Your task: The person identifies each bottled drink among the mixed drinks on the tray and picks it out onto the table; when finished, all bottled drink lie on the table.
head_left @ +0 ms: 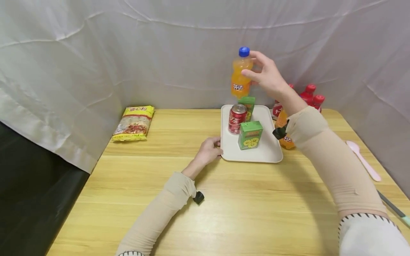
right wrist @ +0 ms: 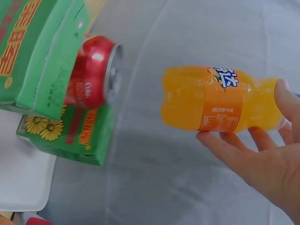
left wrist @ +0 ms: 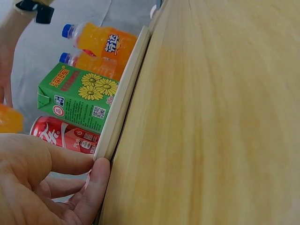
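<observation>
An orange soda bottle (head_left: 241, 76) with a blue cap is held upright in the air by my right hand (head_left: 267, 74), thumb on one side and fingers on the other. It hangs above the back of a white tray (head_left: 230, 151). On the tray stand a red cola can (head_left: 237, 119) and two green drink cartons, one in front (head_left: 251, 136) and one behind (head_left: 247, 106). My left hand (head_left: 209, 151) pinches the tray's left edge; in the left wrist view the thumb (left wrist: 96, 187) lies along the outside of the rim.
Right of the tray stand more orange soda bottles (head_left: 286, 142) and several red-capped bottles (head_left: 309, 93), partly behind the right arm. A yellow pasta bag (head_left: 134, 123) lies at the back left. A pink spoon (head_left: 363, 160) and a grey-handled utensil (head_left: 390, 203) lie along the right edge.
</observation>
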`<act>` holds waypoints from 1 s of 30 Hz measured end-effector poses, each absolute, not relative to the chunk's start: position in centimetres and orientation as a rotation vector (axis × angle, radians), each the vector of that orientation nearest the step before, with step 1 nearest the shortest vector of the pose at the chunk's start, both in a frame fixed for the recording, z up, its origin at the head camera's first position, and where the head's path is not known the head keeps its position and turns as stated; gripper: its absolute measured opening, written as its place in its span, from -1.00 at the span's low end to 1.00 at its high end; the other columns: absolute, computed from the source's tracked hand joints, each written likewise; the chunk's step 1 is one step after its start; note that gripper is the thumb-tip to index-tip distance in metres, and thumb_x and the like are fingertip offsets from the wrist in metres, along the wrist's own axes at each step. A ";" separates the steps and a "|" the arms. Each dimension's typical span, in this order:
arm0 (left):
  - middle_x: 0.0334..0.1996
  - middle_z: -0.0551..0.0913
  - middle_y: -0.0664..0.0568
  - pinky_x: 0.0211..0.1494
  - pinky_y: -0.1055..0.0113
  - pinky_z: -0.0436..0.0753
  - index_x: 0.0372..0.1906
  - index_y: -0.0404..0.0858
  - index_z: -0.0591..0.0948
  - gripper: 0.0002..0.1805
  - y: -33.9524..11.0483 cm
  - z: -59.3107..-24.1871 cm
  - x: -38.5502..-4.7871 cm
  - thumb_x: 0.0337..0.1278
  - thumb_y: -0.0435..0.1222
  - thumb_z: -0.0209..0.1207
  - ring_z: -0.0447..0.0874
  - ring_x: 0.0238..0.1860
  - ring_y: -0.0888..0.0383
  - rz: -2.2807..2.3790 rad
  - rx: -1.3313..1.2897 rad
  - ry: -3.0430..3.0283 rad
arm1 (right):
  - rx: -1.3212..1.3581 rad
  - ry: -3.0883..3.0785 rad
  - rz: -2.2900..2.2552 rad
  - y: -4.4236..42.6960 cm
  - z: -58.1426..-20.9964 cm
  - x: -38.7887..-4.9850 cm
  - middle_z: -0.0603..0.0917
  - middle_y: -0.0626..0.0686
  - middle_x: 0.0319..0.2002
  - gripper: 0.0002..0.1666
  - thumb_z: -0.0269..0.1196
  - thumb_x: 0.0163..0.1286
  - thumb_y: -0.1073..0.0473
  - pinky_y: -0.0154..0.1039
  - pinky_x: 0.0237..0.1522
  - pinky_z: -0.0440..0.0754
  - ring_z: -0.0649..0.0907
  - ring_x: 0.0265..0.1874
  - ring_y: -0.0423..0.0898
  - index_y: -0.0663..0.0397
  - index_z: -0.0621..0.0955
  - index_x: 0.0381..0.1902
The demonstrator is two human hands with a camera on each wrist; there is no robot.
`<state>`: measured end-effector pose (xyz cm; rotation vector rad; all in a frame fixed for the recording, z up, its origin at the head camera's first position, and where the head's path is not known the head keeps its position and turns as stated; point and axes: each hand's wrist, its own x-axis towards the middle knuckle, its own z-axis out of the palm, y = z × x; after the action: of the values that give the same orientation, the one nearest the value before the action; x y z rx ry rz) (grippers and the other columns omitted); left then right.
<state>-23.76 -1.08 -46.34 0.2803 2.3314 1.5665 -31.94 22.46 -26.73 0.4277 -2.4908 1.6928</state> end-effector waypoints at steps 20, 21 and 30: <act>-0.09 0.54 -0.11 -0.30 0.49 0.79 0.40 -0.38 0.54 -0.38 -1.2 -46.0 -24.4 0.19 -0.62 0.18 0.56 -0.28 0.17 1.574 0.279 2.305 | 0.190 -2.296 1.904 30.0 -24.3 -20.1 0.63 -0.04 0.32 -0.32 0.39 0.43 0.17 -0.51 -0.11 0.81 0.71 0.08 -0.17 -0.22 0.52 0.47; -0.10 0.53 -0.10 -0.30 0.49 0.79 0.40 -0.38 0.54 -0.38 -1.2 -46.0 -24.4 0.19 -0.62 0.18 0.56 -0.28 0.17 1.571 0.279 2.306 | 0.192 -2.302 1.908 30.6 -24.5 -19.6 0.64 -0.05 0.28 -0.32 0.40 0.43 0.19 -0.51 -0.12 0.81 0.72 0.06 -0.19 -0.19 0.53 0.47; -0.06 0.54 -0.09 -0.24 0.43 0.84 0.50 -0.37 0.46 -0.28 -1.3 -46.2 -24.5 0.17 -0.63 0.19 0.57 -0.25 0.17 1.578 0.238 2.301 | 0.364 -2.385 1.969 37.2 -26.5 -16.3 0.69 -0.07 0.20 -0.34 0.25 0.41 0.54 -0.47 -0.08 0.81 0.76 -0.01 -0.24 0.10 0.47 0.42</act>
<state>-24.46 -1.35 -46.18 0.2380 2.3012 1.5777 -16.28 37.16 -26.48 0.3642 -2.3849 1.9695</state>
